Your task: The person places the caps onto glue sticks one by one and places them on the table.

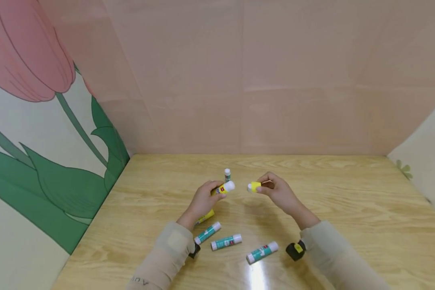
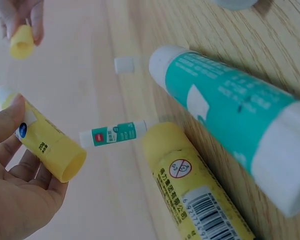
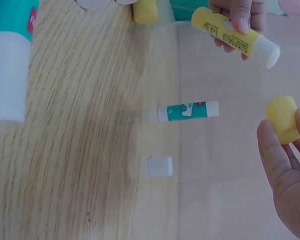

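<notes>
My left hand [image 1: 203, 198] grips a yellow glue stick [image 2: 47, 137] between thumb and fingers, its white end bare and pointing right. Across a gap, my right hand [image 1: 282, 196] pinches a yellow cap [image 3: 282, 120] by its sides. The left wrist view looks into the cap's hollow opening. Behind the hands a teal glue stick [image 1: 227, 175] stands upright on the table. A small white cap [image 3: 160, 166] sits to its right, partly hidden behind the yellow cap in the head view.
Under my left forearm lies another yellow glue stick [image 1: 205, 216]. Teal glue sticks lie nearer to me: one [image 1: 208, 233] beside the left wrist, one [image 1: 226, 242] in the middle, one [image 1: 262, 252] further right. The wooden table [image 1: 348, 193] meets a pink backdrop [image 1: 293, 121].
</notes>
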{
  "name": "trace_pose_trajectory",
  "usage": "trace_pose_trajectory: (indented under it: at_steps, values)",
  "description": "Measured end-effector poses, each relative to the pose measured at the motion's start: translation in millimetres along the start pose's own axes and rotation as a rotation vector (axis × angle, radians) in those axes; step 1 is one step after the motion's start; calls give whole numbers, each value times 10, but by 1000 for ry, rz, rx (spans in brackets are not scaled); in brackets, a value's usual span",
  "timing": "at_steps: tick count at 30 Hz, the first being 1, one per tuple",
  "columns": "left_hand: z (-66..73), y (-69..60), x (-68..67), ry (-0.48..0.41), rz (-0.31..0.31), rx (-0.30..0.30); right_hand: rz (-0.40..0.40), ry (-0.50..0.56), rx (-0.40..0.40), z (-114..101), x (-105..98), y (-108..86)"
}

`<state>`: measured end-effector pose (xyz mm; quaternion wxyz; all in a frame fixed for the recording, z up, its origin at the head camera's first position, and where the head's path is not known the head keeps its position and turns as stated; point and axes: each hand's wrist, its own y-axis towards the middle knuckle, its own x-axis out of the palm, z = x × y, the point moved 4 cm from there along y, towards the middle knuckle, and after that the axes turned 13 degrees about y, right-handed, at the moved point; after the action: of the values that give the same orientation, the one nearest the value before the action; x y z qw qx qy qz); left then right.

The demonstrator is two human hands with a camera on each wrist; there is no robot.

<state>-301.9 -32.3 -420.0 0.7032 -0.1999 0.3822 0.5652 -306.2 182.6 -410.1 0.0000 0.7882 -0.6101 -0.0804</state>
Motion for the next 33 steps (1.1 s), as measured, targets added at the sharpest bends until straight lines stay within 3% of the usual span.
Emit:
trace_pose_trajectory:
  at_steps: [14,33]
  values:
    - [0,-3,30,-83,0,-52,-39,24,-3,-63,81,-18]
    - [123,-67,61,-101,-35,-2,-58,54,-9,-135,148,-89]
